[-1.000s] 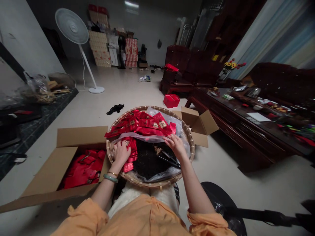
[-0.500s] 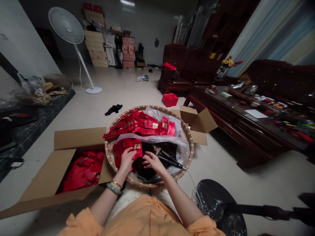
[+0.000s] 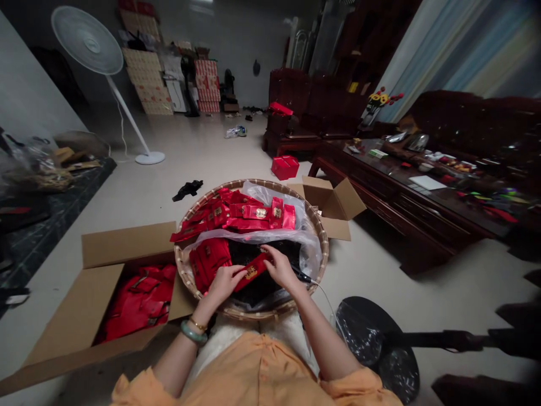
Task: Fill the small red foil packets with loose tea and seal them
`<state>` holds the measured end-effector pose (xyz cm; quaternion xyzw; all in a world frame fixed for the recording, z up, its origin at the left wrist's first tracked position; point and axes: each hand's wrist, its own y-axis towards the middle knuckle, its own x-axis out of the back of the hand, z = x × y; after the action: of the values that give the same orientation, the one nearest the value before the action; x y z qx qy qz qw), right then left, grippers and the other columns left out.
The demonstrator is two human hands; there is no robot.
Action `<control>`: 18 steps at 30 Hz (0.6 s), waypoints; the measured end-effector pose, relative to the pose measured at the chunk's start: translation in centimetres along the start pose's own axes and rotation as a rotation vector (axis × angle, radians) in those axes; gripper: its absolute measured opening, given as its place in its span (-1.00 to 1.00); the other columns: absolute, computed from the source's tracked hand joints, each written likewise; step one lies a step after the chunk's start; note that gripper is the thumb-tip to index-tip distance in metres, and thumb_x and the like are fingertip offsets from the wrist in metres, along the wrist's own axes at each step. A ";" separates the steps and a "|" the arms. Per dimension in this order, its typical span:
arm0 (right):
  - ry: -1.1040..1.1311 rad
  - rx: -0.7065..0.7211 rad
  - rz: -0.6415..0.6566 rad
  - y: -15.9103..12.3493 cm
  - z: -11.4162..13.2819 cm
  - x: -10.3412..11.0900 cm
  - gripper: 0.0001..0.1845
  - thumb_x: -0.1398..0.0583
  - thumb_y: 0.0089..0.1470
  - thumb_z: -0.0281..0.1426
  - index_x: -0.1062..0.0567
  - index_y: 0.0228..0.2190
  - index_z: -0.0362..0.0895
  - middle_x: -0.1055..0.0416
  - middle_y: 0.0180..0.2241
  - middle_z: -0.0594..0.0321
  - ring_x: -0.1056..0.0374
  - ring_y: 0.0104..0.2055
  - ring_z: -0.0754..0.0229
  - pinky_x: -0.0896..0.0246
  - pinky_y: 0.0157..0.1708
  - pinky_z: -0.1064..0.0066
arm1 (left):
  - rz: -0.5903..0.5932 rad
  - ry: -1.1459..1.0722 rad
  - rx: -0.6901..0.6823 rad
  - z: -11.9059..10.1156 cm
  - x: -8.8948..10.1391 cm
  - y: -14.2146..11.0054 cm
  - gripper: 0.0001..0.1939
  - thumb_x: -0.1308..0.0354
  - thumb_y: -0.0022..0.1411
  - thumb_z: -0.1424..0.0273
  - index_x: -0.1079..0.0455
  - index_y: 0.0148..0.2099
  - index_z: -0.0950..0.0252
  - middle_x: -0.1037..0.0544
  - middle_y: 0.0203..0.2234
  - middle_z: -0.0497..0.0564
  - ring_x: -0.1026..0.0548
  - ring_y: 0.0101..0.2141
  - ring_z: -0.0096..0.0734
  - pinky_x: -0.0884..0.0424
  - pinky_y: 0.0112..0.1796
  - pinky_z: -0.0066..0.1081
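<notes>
While the left hand and right hand pinch opposite ends of a tilted red packet above the basket, a fan stands on the pale floor.

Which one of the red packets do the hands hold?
The red packet slanting between the left hand and the right hand, gold label showing; the other packets lie piled in the basket or cardboard box.

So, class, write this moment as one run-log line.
left hand: holds red packet | right hand: its other end | below: wicker basket | at left: open carton
</notes>
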<state>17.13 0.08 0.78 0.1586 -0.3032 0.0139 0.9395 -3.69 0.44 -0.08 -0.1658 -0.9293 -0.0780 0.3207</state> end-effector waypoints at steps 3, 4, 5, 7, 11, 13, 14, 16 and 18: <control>-0.038 -0.032 -0.191 -0.3 0.1 -1.0 -0.59 -0.07 0.05 -0.49 -0.39 -0.03 -0.11 -0.41 -0.18 0.07 -0.34 -0.16 0.11 -0.29 -0.14 0.23 | -0.113 -0.083 0.051 -0.4 -1.4 -0.5 -0.71 -0.03 0.17 0.26 -0.52 -0.19 0.24 -0.61 -0.32 0.01 -0.55 -0.33 -0.29 -0.40 -0.28 -0.39; -0.057 -0.013 -0.208 -0.5 0.2 -1.4 -0.59 -0.06 0.07 -0.49 -0.38 -0.01 -0.11 -0.41 -0.16 0.05 -0.33 -0.13 0.10 -0.28 -0.11 0.21 | -0.144 -0.104 0.059 -0.5 -1.7 -0.7 -0.71 -0.04 0.16 0.26 -0.52 -0.20 0.25 -0.61 -0.33 0.01 -0.55 -0.33 -0.29 -0.40 -0.28 -0.40; -0.076 0.013 -0.216 -0.8 0.3 -1.7 -0.58 -0.05 0.08 -0.49 -0.37 0.00 -0.12 -0.40 -0.13 0.04 -0.31 -0.09 0.08 -0.26 -0.06 0.18 | -0.165 -0.122 0.062 -0.6 -2.0 -0.8 -0.71 -0.04 0.16 0.26 -0.52 -0.20 0.26 -0.61 -0.34 0.01 -0.55 -0.34 -0.29 -0.41 -0.28 -0.39; -0.109 0.062 -0.229 -1.4 0.5 -2.2 -0.56 -0.04 0.11 -0.49 -0.33 0.04 -0.12 -0.37 -0.07 0.02 -0.27 -0.02 0.07 -0.20 0.01 0.15 | -0.194 -0.145 0.065 -0.9 -2.3 -1.0 -0.71 -0.05 0.14 0.26 -0.52 -0.22 0.27 -0.62 -0.35 0.01 -0.55 -0.35 -0.29 -0.42 -0.28 -0.38; -0.130 0.138 -0.251 -2.1 1.1 -2.4 -0.60 -0.02 0.12 -0.50 -0.38 0.00 -0.06 -0.33 -0.01 0.05 -0.25 0.03 0.07 -0.18 0.04 0.13 | -0.225 -0.157 0.074 -1.1 -2.2 -1.2 -0.71 -0.07 0.14 0.25 -0.53 -0.22 0.27 -0.62 -0.36 0.02 -0.56 -0.38 -0.28 -0.44 -0.30 -0.37; -0.092 0.131 -0.279 -2.1 1.3 -2.2 -0.59 -0.02 0.13 -0.49 -0.36 0.01 -0.06 -0.34 -0.03 0.05 -0.27 0.00 0.09 -0.22 0.00 0.17 | -0.229 -0.164 0.062 -1.2 -2.1 -1.2 -0.72 -0.07 0.14 0.26 -0.53 -0.21 0.26 -0.62 -0.35 0.01 -0.56 -0.36 -0.28 -0.45 -0.29 -0.37; -0.071 0.110 -0.298 -2.0 1.4 -2.0 -0.57 -0.03 0.12 -0.48 -0.33 0.04 -0.07 -0.35 -0.05 0.05 -0.29 -0.03 0.09 -0.24 -0.03 0.19 | -0.224 -0.174 0.050 -1.3 -2.1 -1.3 -0.73 -0.08 0.13 0.27 -0.53 -0.21 0.25 -0.62 -0.33 0.01 -0.56 -0.35 -0.28 -0.45 -0.27 -0.36; -0.056 0.070 -0.312 -1.8 1.5 -1.7 -0.55 -0.06 0.12 -0.46 -0.28 0.07 -0.09 -0.38 -0.15 0.07 -0.32 -0.12 0.10 -0.27 -0.10 0.22 | -0.208 -0.202 0.031 -1.4 -2.1 -1.4 -0.74 -0.09 0.13 0.28 -0.53 -0.20 0.25 -0.61 -0.31 0.01 -0.56 -0.32 -0.28 -0.45 -0.24 -0.36; -0.075 0.069 -0.285 -1.7 1.5 -1.4 -0.58 -0.08 0.11 -0.44 -0.33 0.03 -0.08 -0.39 -0.23 0.10 -0.31 -0.18 0.10 -0.28 -0.16 0.24 | -0.197 -0.234 0.029 -1.5 -2.2 -1.5 -0.74 -0.10 0.12 0.27 -0.53 -0.21 0.24 -0.61 -0.31 0.01 -0.56 -0.31 -0.28 -0.45 -0.24 -0.35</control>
<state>15.31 -1.88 0.64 0.2325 -0.3119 -0.1151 0.9140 -1.72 -1.91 -0.36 -0.0771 -0.9731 -0.0758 0.2035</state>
